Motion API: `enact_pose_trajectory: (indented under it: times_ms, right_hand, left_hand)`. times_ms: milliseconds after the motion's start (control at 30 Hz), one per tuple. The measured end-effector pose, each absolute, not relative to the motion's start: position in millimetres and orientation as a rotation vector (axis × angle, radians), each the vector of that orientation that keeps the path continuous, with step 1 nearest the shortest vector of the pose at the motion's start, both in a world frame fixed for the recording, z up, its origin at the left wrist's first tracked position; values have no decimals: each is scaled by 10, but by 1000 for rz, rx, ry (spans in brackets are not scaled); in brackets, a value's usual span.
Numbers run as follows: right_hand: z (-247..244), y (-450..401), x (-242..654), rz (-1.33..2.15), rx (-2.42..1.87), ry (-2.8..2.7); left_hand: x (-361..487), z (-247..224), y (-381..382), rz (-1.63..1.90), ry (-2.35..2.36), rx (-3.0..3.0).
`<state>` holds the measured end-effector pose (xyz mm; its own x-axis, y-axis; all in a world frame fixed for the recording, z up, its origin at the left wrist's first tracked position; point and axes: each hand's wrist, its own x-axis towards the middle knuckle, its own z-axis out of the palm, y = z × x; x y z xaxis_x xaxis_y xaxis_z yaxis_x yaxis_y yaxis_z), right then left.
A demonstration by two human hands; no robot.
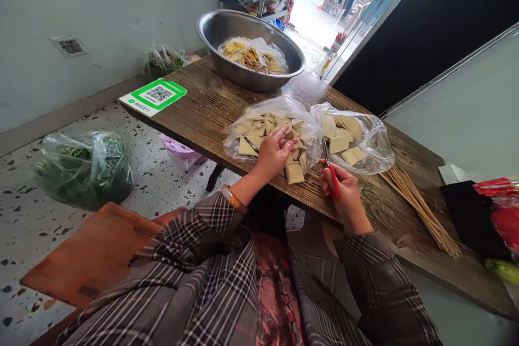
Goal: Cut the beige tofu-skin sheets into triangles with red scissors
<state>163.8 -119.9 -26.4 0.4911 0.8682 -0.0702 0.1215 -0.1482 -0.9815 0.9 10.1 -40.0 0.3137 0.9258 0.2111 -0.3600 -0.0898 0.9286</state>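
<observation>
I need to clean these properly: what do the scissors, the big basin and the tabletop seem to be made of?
Scissors: likely metal blades, judging by their grey shine; the smooth red handles look like plastic. Basin: probably stainless steel, smooth and grey with bright reflections. Tabletop: wood or a wood-look laminate, brown with visible grain; I can't tell which.

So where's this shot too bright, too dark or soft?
In the head view, outside light washes out the doorway and pale glare lies on the table by the steel bowl; same view, the black panel shows little detail, the red object at the right edge looks soft, the scissors fairly clear.
</observation>
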Motion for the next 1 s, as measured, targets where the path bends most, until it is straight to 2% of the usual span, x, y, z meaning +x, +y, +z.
enact_pose_trajectory:
  times_ms: [167,333,467,767,1000]
  right_hand:
    - [-325,-1229,1690,859,-1496,-861]
    - [-353,-1250,1705,880,-1441,-861]
    - [-367,-1268,1715,888,-1433,-872]
    - [-351,-1269,1702,871,-1444,-861]
    - [-251,-1306,1647,856,-1507,-909]
  left_hand:
    - [-148,-267,132,1111,707,1821]
    - [-296,-210,-58,740,806,2540]
    - [-281,-152,-163,517,880,2772]
    - [-232,-155,-191,515,848,2713]
    - [-252,-250,-90,928,855,2177]
